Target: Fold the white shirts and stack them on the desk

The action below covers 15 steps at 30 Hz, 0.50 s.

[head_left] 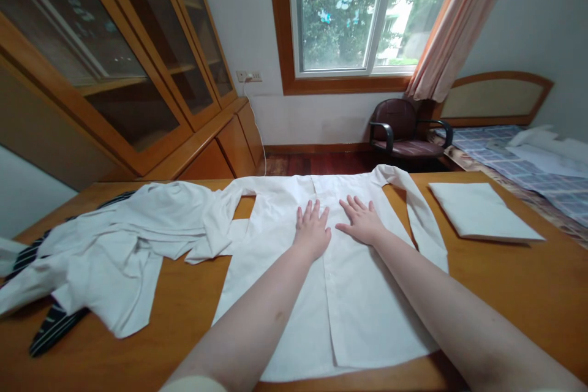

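Observation:
A white button-front shirt point(294, 294) lies spread out on the wooden table point(496, 294), its collar end at the far edge and its hem toward me. My left hand point(313, 231) rests flat on the shirt's upper front, left of the button line, with fingers spread. On the other side of that line, my right hand point(361, 220) also lies flat, fingers apart. The shirt's right-hand sleeve point(425, 220) bends outward and down. Its left-hand sleeve runs toward a heap of white clothes point(119, 251), and where the two meet is hard to make out.
Black striped cloth point(59, 324) pokes out beneath the heap. A flat white folded item point(482, 211) sits at the table's right. Beyond the table are a glass-door cabinet point(184, 67), a maroon armchair point(402, 128), a window and a bed point(528, 159).

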### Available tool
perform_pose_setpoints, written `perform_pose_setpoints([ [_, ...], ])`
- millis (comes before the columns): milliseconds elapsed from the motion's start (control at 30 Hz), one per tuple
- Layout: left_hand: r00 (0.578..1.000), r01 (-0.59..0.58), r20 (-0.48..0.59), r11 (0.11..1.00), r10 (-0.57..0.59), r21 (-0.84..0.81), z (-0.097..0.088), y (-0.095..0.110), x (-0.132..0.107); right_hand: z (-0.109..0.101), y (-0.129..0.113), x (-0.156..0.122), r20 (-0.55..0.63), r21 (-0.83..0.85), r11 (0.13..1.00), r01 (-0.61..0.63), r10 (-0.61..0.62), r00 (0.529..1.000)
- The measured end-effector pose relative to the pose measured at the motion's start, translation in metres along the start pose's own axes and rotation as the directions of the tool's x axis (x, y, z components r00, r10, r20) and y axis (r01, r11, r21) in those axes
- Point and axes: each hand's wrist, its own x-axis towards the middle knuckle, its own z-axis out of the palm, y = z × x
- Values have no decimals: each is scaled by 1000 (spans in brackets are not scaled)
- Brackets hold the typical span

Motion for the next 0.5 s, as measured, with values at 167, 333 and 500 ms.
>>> perform_pose_setpoints([
  [167, 991, 92, 101, 996, -92, -3, -4, 1, -12, 1, -2, -12, 5, -4, 1000, -10, 10, 1000],
  [333, 972, 140, 188, 990, -138, 6, -8, 4, -25, 0, -5, -24, 21, -8, 1000, -17, 17, 1000],
  [500, 941, 205, 272, 978, -204, 24, -15, 13, -38, -1, -7, -33, 22, -7, 1000, -8, 8, 1000],
])
